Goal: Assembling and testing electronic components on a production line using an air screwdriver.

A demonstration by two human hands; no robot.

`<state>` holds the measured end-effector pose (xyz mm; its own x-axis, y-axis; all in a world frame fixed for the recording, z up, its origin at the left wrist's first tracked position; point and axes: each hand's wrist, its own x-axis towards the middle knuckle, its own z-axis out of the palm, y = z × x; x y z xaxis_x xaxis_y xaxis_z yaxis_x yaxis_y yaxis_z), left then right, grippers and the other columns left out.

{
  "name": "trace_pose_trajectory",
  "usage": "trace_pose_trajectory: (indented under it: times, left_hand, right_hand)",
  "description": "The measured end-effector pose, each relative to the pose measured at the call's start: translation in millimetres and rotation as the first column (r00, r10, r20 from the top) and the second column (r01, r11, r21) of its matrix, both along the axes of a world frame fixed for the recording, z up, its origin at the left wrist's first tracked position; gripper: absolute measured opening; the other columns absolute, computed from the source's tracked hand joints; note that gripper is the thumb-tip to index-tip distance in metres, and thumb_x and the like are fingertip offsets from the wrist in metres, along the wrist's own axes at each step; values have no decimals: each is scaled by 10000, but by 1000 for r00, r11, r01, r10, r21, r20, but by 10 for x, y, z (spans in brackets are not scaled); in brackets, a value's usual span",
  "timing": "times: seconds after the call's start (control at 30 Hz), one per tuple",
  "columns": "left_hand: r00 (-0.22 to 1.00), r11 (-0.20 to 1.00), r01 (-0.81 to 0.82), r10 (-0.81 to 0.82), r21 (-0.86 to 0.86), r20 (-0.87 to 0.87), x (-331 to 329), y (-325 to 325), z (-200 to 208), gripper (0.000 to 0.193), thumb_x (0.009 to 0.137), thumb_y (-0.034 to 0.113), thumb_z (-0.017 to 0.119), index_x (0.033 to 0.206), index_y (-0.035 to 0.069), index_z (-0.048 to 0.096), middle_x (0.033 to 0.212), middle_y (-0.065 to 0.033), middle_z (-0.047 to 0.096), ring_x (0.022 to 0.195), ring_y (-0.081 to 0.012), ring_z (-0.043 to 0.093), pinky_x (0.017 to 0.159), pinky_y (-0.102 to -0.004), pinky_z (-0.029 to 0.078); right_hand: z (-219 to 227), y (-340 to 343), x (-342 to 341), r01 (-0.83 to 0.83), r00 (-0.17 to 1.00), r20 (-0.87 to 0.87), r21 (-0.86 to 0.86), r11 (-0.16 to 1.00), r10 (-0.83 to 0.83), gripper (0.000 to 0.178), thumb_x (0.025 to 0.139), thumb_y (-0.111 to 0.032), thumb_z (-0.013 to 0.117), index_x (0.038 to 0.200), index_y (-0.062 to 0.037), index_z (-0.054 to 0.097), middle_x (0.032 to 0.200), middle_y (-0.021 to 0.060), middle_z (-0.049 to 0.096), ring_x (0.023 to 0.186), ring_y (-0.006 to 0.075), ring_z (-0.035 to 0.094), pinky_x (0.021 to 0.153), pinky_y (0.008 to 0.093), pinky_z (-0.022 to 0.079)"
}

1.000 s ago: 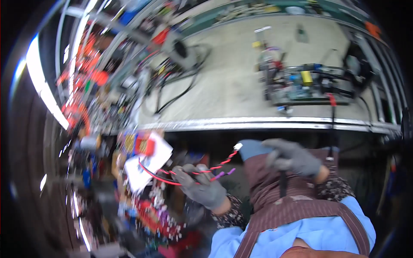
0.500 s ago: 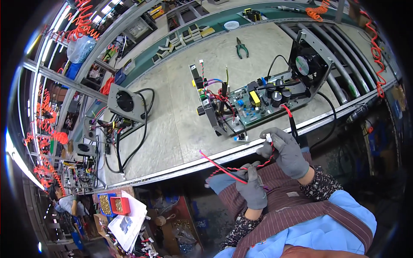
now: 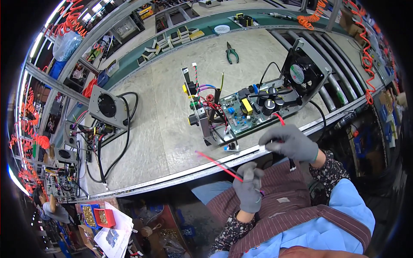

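My gloved left hand (image 3: 249, 185) is closed around a red wire (image 3: 219, 166) and a dark wire beside it. The red wire's purple-tipped end points up and left over the bench edge. My gloved right hand (image 3: 292, 142) is in front of the circuit board (image 3: 247, 116), its fingers bent together and slightly blurred; whatever lies in them is hidden. Behind that hand runs a red and black cable (image 3: 279, 118) from the board, and a white plug (image 3: 293, 169) hangs below it. A black fan (image 3: 301, 72) on a metal plate stands at the board's right end.
Green-handled pliers (image 3: 232, 55) lie behind the board. A second fan unit (image 3: 107, 107) with black cords stands at left. Metal rollers (image 3: 320, 92) adjoin the bench at right. Red and blue bins (image 3: 105, 218) with small parts sit at lower left.
My right hand has moved up and right, away from my left hand. The twisted red-black wire and white connector between my hands no longer show. My left hand keeps its wires.
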<state>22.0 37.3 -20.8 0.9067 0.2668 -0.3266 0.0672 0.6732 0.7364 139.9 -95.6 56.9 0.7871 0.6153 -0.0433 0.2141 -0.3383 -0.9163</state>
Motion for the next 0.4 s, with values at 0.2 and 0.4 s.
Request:
trace_pose_trajectory:
  times: [0.2,0.4]
  left_hand:
    - [992,991,123,-122,-62,20,315,-68,97,165,885,167,555,938,11,574,724,-61,611,446,-21,386,403,-167,269]
    - [992,977,108,-94,186,-82,389,-72,151,171,858,164,605,934,11,594,796,-74,654,700,-111,627,561,-160,460]
  right_hand:
    - [107,-30,-43,-67,968,231,-148,987,100,174,741,-73,635,910,-39,611,827,95,628,738,224,613,660,302,474]
    - [67,-94,114,-130,985,82,-205,970,149,181,754,-107,640,922,-44,624,832,105,632,747,236,620,685,329,483]
